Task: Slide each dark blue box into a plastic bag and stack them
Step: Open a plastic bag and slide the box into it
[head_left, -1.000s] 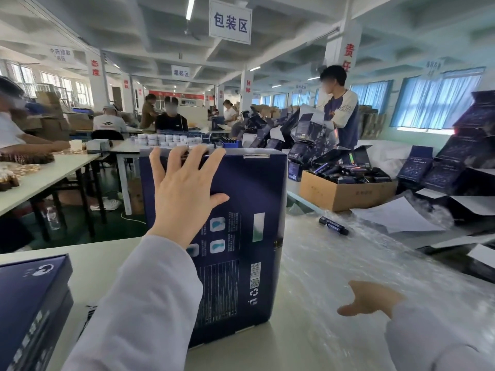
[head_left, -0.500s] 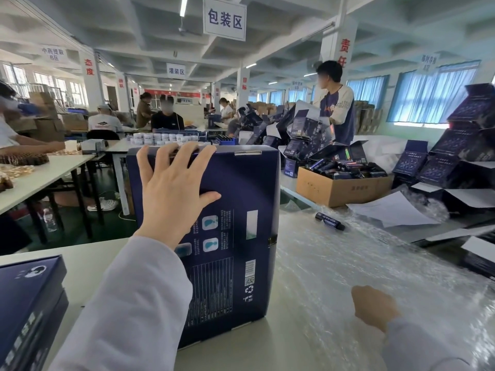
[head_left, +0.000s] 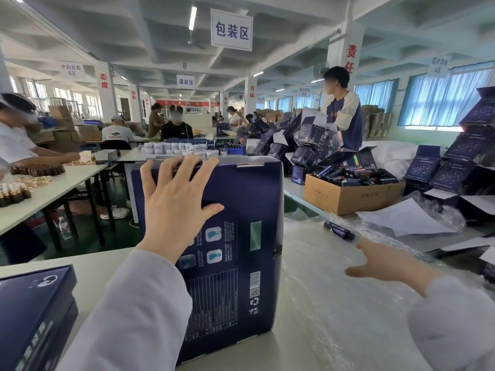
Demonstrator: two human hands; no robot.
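Dark blue box (head_left: 235,236), one, is stood upright on end near the middle of the bench (head_left: 101,266), its printed back turned to the camera. It is steadied by the left hand (head_left: 174,207), which is laid flat against that face with fingers spread and straight, the fingertips reaching the top edge; nothing is gripped. A second dark blue box (head_left: 32,311) is laid flat at the near left corner; whether another lies under it cannot be told. The right half of the bench is covered by clear plastic (head_left: 321,295), whose bags cannot be counted. One small dark tube (head_left: 338,231) is seen lying on it toward the far edge. The right hand (head_left: 385,266) is held open over the plastic, fingers stretched forward; half a second earlier it was curled into a fist closer to the near edge. The upright box has been kept where it was.
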